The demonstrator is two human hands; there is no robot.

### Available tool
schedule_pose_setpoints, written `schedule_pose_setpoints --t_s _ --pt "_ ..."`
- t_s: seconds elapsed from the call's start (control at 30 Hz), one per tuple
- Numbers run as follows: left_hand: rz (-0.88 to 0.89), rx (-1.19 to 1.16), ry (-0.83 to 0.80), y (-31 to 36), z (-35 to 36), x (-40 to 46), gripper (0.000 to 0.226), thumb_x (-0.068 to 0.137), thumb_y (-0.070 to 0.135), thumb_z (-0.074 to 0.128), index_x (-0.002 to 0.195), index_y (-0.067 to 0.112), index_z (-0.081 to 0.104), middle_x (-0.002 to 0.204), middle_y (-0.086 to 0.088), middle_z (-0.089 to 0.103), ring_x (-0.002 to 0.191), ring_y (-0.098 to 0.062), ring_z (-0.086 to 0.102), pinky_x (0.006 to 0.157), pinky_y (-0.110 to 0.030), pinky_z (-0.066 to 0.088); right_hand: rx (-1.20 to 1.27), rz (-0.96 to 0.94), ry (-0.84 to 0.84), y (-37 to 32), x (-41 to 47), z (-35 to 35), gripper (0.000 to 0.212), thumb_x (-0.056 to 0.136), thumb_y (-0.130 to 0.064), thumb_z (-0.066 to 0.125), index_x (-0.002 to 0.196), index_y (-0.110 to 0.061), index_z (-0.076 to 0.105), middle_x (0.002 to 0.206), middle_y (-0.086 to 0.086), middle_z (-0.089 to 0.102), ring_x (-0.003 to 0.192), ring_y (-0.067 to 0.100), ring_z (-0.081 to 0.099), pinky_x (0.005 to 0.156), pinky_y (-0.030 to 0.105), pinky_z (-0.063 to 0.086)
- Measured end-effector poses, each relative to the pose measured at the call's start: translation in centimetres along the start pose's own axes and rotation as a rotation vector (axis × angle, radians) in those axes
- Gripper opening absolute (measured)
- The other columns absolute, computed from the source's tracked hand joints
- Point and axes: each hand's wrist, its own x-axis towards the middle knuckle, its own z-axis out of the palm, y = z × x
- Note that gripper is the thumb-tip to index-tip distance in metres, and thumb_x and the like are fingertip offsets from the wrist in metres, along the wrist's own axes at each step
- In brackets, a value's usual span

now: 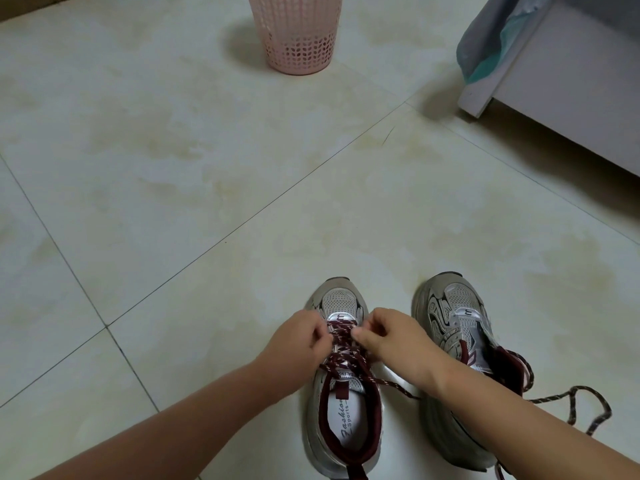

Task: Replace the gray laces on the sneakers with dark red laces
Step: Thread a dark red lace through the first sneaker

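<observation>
Two grey mesh sneakers with dark red collars stand on the floor, toes pointing away. The left sneaker (pixel 341 410) carries a dark red lace (pixel 346 356) crossed through its eyelets. My left hand (pixel 298 341) and my right hand (pixel 391 336) pinch that lace near the lowest eyelets, one on each side of the tongue. The right sneaker (pixel 460 344) shows no lace in its eyelets. A loose dark red lace (pixel 575 403) lies coiled on the floor beside its heel. No gray lace is visible.
A pink perforated plastic basket (pixel 298 32) stands at the far middle of the tiled floor (pixel 207 168). A white furniture piece (pixel 568 84) with grey and teal cloth hanging over it fills the far right corner.
</observation>
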Motion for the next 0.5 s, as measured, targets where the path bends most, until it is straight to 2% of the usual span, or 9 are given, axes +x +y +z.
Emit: schedule_pose_setpoints --t_s 0.03,0.1,0.17,0.23,0.3,0.33,0.37,0.43,0.5 --pt "0.033 0.059 -0.004 0.2 0.0 0.2 0.018 0.087 0.017 0.057 0.072 0.020 0.048 0.072 0.009 0.045 0.061 -0.002 0.040 0.060 -0.011 0.034 -0.111 -0.025 0.008 -0.5 0.0 0.0 0.018 0.087 -0.026 0.061 0.075 -0.014 0.055 0.075 0.002 0.059 0.072 0.017 0.055 0.073 0.031 0.046" --pt "0.064 0.135 -0.028 0.6 -0.2 0.4 0.015 0.087 0.018 0.059 0.073 0.018 0.052 0.071 0.011 0.042 0.064 -0.001 0.040 0.060 -0.010 0.031 -0.198 -0.035 0.029 -1.0 0.3 0.2 0.016 0.087 -0.022 0.061 0.074 -0.015 0.056 0.077 0.004 0.060 0.077 0.023 0.059 0.073 0.031 0.047" --pt "0.007 0.077 -0.046 0.5 -0.3 0.5 0.021 0.087 0.012 0.057 0.067 0.016 0.052 0.067 0.008 0.044 0.064 -0.006 0.041 0.060 -0.014 0.031 -0.130 0.011 0.027 -0.5 0.5 0.4 0.024 0.088 -0.011 0.057 0.067 -0.017 0.050 0.078 0.009 0.061 0.083 0.031 0.063 0.080 0.041 0.052" --pt "-0.158 -0.229 -0.052 -0.2 -0.3 0.1 0.032 0.088 0.005 0.054 0.060 0.020 0.051 0.067 0.002 0.048 0.065 -0.010 0.043 0.065 -0.020 0.037 0.042 0.075 0.040 0.3 0.3 0.2 0.026 0.091 -0.005 0.051 0.066 -0.014 0.047 0.078 0.010 0.059 0.079 0.032 0.064 0.083 0.049 0.052" --pt "-0.346 -0.686 -0.059 -0.9 -0.4 -0.3 0.031 0.091 0.001 0.049 0.063 0.015 0.054 0.078 -0.006 0.055 0.075 -0.014 0.051 0.078 -0.024 0.048 0.265 0.136 0.030 1.1 -0.1 0.1 0.025 0.095 -0.006 0.044 0.071 -0.010 0.048 0.081 0.011 0.058 0.070 0.023 0.061 0.086 0.048 0.051" --pt "-0.407 -0.834 -0.059 -1.0 -0.3 -0.4 0.028 0.092 0.000 0.047 0.067 0.010 0.054 0.084 -0.009 0.057 0.081 -0.015 0.055 0.085 -0.025 0.050 0.335 0.154 0.021 1.4 -0.4 0.2 0.024 0.097 -0.007 0.043 0.073 -0.008 0.047 0.082 0.011 0.058 0.067 0.019 0.061 0.087 0.048 0.050" --pt "-0.437 -0.882 -0.060 -1.0 -0.2 -0.5 0.026 0.092 0.001 0.047 0.069 0.007 0.054 0.086 -0.010 0.059 0.082 -0.015 0.057 0.086 -0.024 0.050 0.358 0.154 0.028 1.6 -0.5 0.3 0.023 0.097 -0.008 0.043 0.074 -0.008 0.047 0.082 0.011 0.058 0.067 0.018 0.061 0.088 0.048 0.050" --pt "-0.353 -0.651 -0.035 -0.9 -0.2 -0.3 0.023 0.090 0.005 0.053 0.068 0.010 0.055 0.078 -0.007 0.058 0.072 -0.011 0.054 0.073 -0.019 0.049 0.253 0.080 0.084 1.5 -0.7 0.4 0.020 0.094 -0.007 0.048 0.074 -0.012 0.048 0.081 0.008 0.058 0.072 0.026 0.062 0.086 0.051 0.051" --pt "-0.134 -0.287 0.036 -0.1 -0.7 -0.1 0.021 0.085 0.005 0.058 0.070 0.019 0.055 0.074 0.001 0.057 0.063 -0.005 0.050 0.062 -0.012 0.041 0.110 -0.060 0.108 0.7 -0.9 0.2 0.019 0.089 -0.004 0.053 0.076 -0.017 0.049 0.087 0.006 0.056 0.082 0.031 0.060 0.083 0.043 0.052"
